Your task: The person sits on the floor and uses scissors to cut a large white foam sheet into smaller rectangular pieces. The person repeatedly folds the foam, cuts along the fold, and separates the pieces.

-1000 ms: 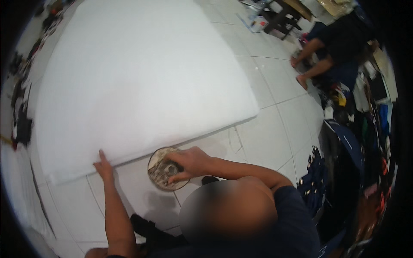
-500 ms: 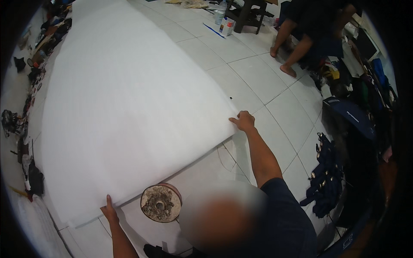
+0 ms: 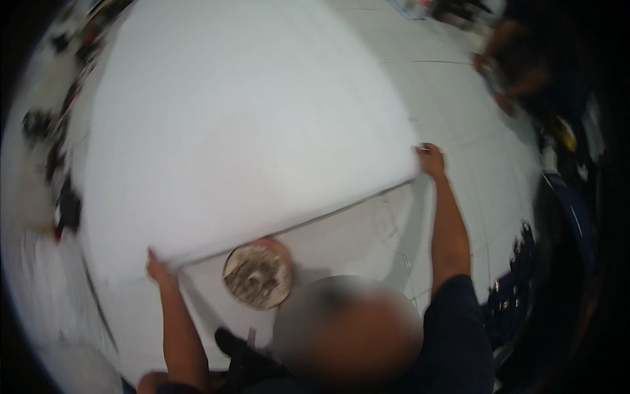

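White tiled floor (image 3: 472,98), clutter along left edge. Large white sheet (image 3: 243,131) fills centre. Left hand (image 3: 156,266) grips lower-left corner, right hand (image 3: 431,159) grips right corner. Round tin (image 3: 258,277) below edge. Lift evenly, both corners level, avoid creasing.

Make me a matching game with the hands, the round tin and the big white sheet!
Things:
1. left hand
2. right hand
3. round tin
4. big white sheet

Places or states:
A. spread wide over the tiled floor
B. at the sheet's near right corner
C. on the floor between the two arms, full of small bits
D. at the sheet's near left corner

Pairs: 1-D, 2-B, 3-C, 4-A
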Motion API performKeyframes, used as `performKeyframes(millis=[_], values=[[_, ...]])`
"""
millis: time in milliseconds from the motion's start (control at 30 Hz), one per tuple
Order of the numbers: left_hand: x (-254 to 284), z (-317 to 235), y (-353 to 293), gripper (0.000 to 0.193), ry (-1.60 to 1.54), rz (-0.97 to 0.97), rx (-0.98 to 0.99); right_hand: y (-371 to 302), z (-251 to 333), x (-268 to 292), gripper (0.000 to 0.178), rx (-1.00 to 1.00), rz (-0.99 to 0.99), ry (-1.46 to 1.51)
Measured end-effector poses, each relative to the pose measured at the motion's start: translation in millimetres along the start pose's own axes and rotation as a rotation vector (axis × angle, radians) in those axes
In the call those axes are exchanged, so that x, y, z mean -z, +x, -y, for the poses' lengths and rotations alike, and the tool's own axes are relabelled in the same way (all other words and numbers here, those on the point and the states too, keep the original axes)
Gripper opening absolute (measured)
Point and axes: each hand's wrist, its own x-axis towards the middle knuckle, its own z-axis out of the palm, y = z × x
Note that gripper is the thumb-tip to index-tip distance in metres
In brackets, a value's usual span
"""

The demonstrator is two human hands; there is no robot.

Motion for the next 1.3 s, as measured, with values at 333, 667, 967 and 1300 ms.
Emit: performKeyframes(millis=[333, 667, 967, 1300], values=[[-2, -19, -20, 0.040, 0.122, -0.220, 0.198, 9, 20, -4, 0.050, 0.027, 0.200, -0.176], [7, 10, -26, 0.036, 0.010, -0.248, 0.052, -73, 137, 9, 0.048, 0.330, -0.253, -0.221], [8, 25, -19, 0.035, 0.017, -0.221, 0.036, -319, 357, -14, 0.034, 1.513, 0.350, 0.217], [3, 16, -27, 0.036, 0.139, -0.252, 0.072, -292, 385, 43, 0.021, 1.305, 0.333, 0.377]])
